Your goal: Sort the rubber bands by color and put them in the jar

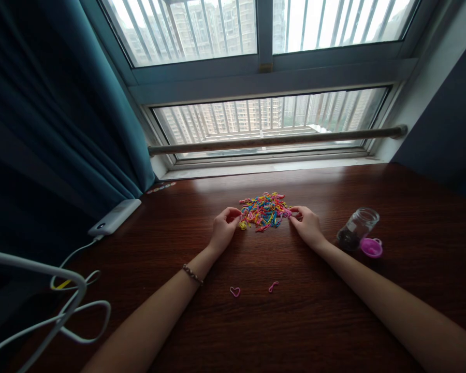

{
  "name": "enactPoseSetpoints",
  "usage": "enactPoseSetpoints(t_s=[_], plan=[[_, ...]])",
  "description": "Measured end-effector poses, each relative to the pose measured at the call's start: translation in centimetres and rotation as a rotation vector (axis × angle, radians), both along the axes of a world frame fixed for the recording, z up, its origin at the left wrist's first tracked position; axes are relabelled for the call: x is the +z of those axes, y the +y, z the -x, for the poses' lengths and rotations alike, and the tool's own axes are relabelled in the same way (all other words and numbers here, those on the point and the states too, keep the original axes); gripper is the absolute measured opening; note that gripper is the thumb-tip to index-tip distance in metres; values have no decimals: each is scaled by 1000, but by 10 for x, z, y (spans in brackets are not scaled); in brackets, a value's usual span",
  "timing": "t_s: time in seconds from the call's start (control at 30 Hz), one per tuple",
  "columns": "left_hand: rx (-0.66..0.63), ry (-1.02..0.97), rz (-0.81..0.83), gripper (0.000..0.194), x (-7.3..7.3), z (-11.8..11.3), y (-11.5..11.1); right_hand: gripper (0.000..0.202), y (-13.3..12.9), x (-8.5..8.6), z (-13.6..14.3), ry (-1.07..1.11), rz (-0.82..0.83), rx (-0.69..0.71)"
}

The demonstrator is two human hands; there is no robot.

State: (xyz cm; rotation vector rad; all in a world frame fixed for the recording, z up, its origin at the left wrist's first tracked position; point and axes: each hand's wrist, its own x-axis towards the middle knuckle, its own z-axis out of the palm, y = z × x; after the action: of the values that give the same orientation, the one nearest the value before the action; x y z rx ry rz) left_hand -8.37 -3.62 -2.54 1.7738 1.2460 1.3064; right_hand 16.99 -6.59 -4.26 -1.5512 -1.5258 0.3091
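A heap of small colourful links (266, 211) lies on the dark wooden table (314, 321). At the heap's left edge is my left hand (226, 226), thumb and fingers pinched together; whatever lies between the tips is too small to make out. My right hand (306, 224) touches the right edge in a similar pinch, beside some pink links. Nearer to me, between my forearms, rest a pink heart-shaped link (235, 292) and, to its right, a single narrow pink link (273, 286).
On the right a glass jar (358, 228) lies tilted beside a pink lid (372, 247). A white power strip (115, 217) with a cable sits at the left by the blue curtain (112, 129). A window with a rail (275, 141) is behind the table.
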Motion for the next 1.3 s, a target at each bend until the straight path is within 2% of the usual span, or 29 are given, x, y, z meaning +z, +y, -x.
enactPoseSetpoints(t_s=[0.07, 0.13, 0.27, 0.33, 0.4, 0.5, 0.67, 0.87, 1.0, 1.2, 1.3], plan=[[-100, -16, 27, 15, 5, -3, -5, 19, 1, -1, -1, -32, 7, 6], [-265, -1, 50, 14, 14, -9, -15, 19, 2, 0, -2, -74, 12, 5], [-760, 208, 94, 12, 35, -22, -45, 21, 3, 1, -3, -142, 19, 27], [-942, 297, 146, 14, 43, -27, -59, 19, 4, 1, -5, -149, 19, 39], [-1061, 378, 168, 14, 48, -31, -70, 16, 5, 1, -6, -146, 19, 38], [-1161, 461, 188, 13, 50, -32, -77, 16, 6, 1, -7, -143, 19, 16], [-1172, 484, 292, 14, 49, -30, -75, 17, 5, 3, -7, -106, 19, 0], [-1097, 532, 140, 17, 54, -26, -67, 19, 4, 2, -8, -31, 6, -17], [-1076, 534, 165, 18, 54, -22, -59, 24, 2, 6, -6, 10, -1, -26], [-924, 499, 310, 22, 43, -15, -43, 28, -3, 13, -3, 46, 4, -35], [-764, 497, 245, 20, 38, -10, -34, 26, -3, 14, -4, 74, -1, -45]])
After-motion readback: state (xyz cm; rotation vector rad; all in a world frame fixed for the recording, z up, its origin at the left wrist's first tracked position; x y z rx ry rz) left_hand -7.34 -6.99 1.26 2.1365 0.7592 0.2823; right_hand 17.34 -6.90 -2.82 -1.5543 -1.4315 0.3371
